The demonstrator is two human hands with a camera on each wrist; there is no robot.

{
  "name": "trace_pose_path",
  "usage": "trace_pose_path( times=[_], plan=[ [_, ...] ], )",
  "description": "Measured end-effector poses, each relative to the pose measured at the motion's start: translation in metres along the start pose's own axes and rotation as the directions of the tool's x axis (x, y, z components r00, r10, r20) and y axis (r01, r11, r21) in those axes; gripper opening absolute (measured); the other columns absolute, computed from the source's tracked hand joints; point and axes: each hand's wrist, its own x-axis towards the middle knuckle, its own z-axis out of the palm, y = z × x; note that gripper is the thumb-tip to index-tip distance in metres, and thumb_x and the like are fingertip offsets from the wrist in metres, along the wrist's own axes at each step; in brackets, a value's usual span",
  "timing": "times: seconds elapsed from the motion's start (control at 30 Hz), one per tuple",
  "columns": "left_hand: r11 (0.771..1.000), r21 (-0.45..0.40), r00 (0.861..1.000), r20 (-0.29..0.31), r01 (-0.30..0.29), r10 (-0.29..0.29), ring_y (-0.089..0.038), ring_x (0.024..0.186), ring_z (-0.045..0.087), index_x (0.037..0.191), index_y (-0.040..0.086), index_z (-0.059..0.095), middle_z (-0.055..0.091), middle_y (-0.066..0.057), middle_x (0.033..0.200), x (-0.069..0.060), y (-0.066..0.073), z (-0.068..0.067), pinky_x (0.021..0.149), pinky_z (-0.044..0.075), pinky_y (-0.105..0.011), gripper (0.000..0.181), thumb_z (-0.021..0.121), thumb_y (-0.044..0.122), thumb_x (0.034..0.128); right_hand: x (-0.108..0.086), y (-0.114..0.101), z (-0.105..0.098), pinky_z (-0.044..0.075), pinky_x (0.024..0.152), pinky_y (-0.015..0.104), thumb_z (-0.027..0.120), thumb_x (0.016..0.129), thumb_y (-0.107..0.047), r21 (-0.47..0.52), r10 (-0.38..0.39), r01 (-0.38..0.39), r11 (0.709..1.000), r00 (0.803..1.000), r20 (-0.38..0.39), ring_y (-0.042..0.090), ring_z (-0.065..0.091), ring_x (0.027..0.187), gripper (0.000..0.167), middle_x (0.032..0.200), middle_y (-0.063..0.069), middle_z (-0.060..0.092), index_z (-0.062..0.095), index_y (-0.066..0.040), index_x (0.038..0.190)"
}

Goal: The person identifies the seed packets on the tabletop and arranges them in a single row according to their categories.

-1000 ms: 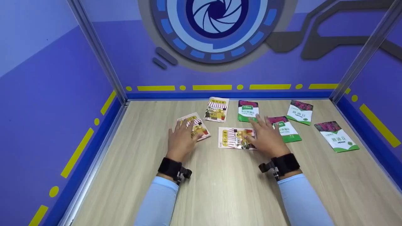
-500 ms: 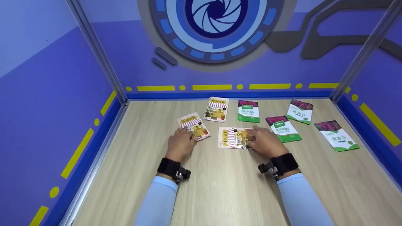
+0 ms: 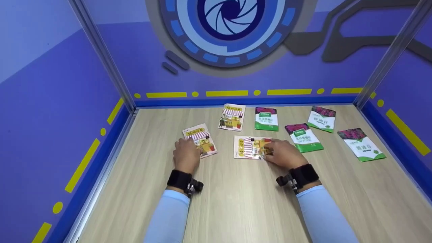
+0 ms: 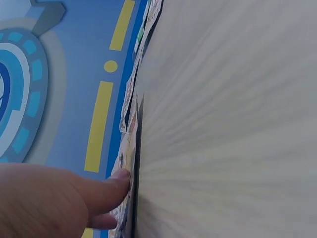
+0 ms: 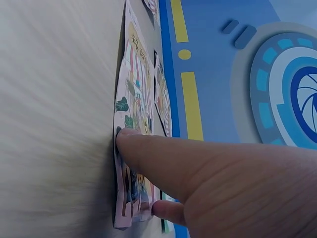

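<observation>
The left shop packet [image 3: 199, 135] was on the table [image 3: 233, 202], its top leaning to the left. My left hand [image 3: 186, 156] held it at the lower left part, with bent fingers and the thumb near its lower edge. From the left wrist I saw a dark strip below the packet, but I could not tell if it was lifted. My right hand [image 3: 286, 153] pinched the crosswise shop packet [image 3: 249, 147] by its right end. Behind these two, and between them, lay the rear shop packet [image 3: 232, 117], almost straight. To the right were the rear-left flower packet [image 3: 266, 118], the front-left flower packet [image 3: 304, 137], the rear-right flower packet [image 3: 321, 119] and the front-right flower packet [image 3: 361, 145]; no hand touched these four.

I judged the work to be only partway. The two prints were already on separate sides, and none was stacked. What seemed left was the arranging, because one lay sideways and several were slanted.
</observation>
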Motion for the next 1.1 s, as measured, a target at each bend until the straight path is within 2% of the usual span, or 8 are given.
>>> trace_pose_path(
  times=[0.27, 0.43, 0.53, 0.63, 0.73, 0.93, 1.03, 1.1],
  plan=[
    [0.987, -0.137, 0.997, 0.015, 0.083, -0.082, -0.038, 0.11, 0.059, 0.151, 0.001, 0.048, 0.059, -0.023, 0.118, 0.001, -0.003, -0.009, 0.086, 0.055, -0.053, 0.061, 0.068, 0.009, 0.0931, 0.0, -0.001, 0.001, 0.047, 0.111, 0.061, 0.076, 0.094, -0.042, -0.006, 0.002, -0.002, 1.0, 1.0, -0.021, 0.041, 0.059, 0.13, 0.053, 0.152, 0.014, 0.059, 0.068, -0.014, 0.139],
    [0.972, -0.179, 0.988, 0.06, 0.153, -0.145, -0.04, 0.118, 0.058, 0.163, 0.003, 0.031, 0.057, -0.026, 0.131, 0.006, -0.007, -0.009, 0.092, 0.055, -0.056, 0.082, 0.066, 0.004, 0.0882, 0.0, -0.002, 0.001, 0.048, 0.109, 0.061, 0.076, 0.094, -0.041, -0.012, 0.001, -0.001, 1.0, 1.0, -0.031, 0.041, 0.059, 0.128, 0.053, 0.151, 0.015, 0.059, 0.068, -0.014, 0.139],
    [0.972, -0.172, 0.985, 0.088, 0.161, -0.148, -0.041, 0.123, 0.056, 0.162, 0.001, 0.031, 0.054, -0.027, 0.137, 0.009, -0.008, -0.009, 0.095, 0.054, -0.056, 0.085, 0.069, 0.004, 0.086, 0.0, -0.002, 0.001, 0.047, 0.11, 0.06, 0.076, 0.094, -0.042, -0.009, 0.015, -0.015, 1.0, 1.0, -0.027, 0.041, 0.058, 0.13, 0.055, 0.152, 0.015, 0.058, 0.067, -0.014, 0.141],
    [0.977, -0.154, 0.986, 0.096, 0.146, -0.133, -0.041, 0.121, 0.054, 0.156, -0.004, 0.042, 0.053, -0.027, 0.134, 0.009, -0.007, -0.009, 0.094, 0.054, -0.055, 0.073, 0.066, 0.007, 0.0879, 0.0, -0.001, 0.001, 0.047, 0.111, 0.06, 0.075, 0.095, -0.043, -0.008, 0.026, -0.026, 1.0, 0.999, -0.021, 0.041, 0.057, 0.131, 0.056, 0.153, 0.015, 0.057, 0.066, -0.014, 0.141],
    [0.984, -0.116, 0.99, 0.064, 0.132, -0.125, -0.04, 0.117, 0.053, 0.15, -0.01, 0.046, 0.052, -0.026, 0.127, 0.007, -0.006, -0.007, 0.09, 0.054, -0.052, 0.065, 0.063, 0.016, 0.0928, 0.001, -0.001, 0.002, 0.047, 0.11, 0.062, 0.074, 0.096, -0.042, -0.001, 0.033, -0.033, 0.999, 0.999, -0.017, 0.041, 0.057, 0.131, 0.055, 0.154, 0.016, 0.055, 0.066, -0.014, 0.142],
    [0.979, -0.051, 0.981, 0.026, 0.196, -0.194, -0.034, 0.105, 0.054, 0.125, -0.011, 0.058, 0.048, -0.02, 0.119, 0.003, -0.008, -0.005, 0.075, 0.057, -0.049, 0.066, 0.073, 0.045, 0.0932, 0.003, -0.001, 0.002, 0.046, 0.111, 0.064, 0.073, 0.096, -0.041, 0.025, 0.047, -0.047, 0.999, 0.999, -0.017, 0.045, 0.054, 0.135, 0.052, 0.16, 0.02, 0.046, 0.067, -0.015, 0.141],
    [0.977, -0.057, 0.978, 0.05, 0.205, -0.202, -0.035, 0.1, 0.056, 0.107, -0.005, 0.063, 0.047, -0.018, 0.116, 0.002, -0.01, -0.007, 0.071, 0.057, -0.05, 0.051, 0.078, 0.04, 0.091, 0.003, -0.001, 0.002, 0.044, 0.111, 0.066, 0.073, 0.097, -0.041, 0.028, 0.051, -0.051, 0.998, 0.999, -0.014, 0.048, 0.052, 0.137, 0.053, 0.162, 0.021, 0.044, 0.066, -0.015, 0.142],
    [0.98, -0.067, 0.981, 0.058, 0.187, -0.183, -0.036, 0.099, 0.056, 0.104, -0.004, 0.065, 0.049, -0.018, 0.115, 0.003, -0.011, -0.01, 0.072, 0.056, -0.05, 0.043, 0.078, 0.035, 0.0903, 0.002, 0.0, 0.001, 0.043, 0.112, 0.066, 0.073, 0.097, -0.041, 0.026, 0.055, -0.055, 0.998, 0.998, -0.015, 0.049, 0.05, 0.139, 0.054, 0.162, 0.021, 0.043, 0.065, -0.015, 0.143]
  ],
)
